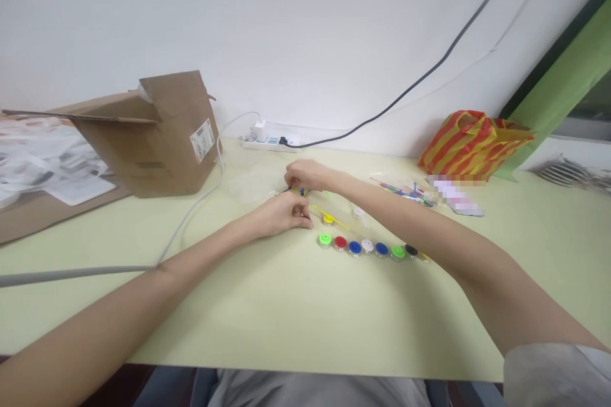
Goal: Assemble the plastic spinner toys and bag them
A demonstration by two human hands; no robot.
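My left hand (286, 212) is low over the table, its thumb and fingers pinched together; a small dark bit shows at the fingertips, too little to name. Just beyond it, my right hand (308, 173) bends down with closed fingers over some small coloured plastic pieces (301, 191). Whether it grips one of them is hidden. To the right of my left hand stands a round clear piece with a yellow top (328, 219) and a thin yellow strip across it. Nearer me runs a row of several similar round pieces (354, 248) with green, red, blue, white and black tops, partly behind my right forearm.
An open cardboard box (167, 159) stands at the left, beside white papers (62, 159). A grey cable (191, 210) crosses the left side to a power strip (272, 143) by the wall. Thin coloured plastic parts (405, 191) and a striped bag (470, 146) lie right.
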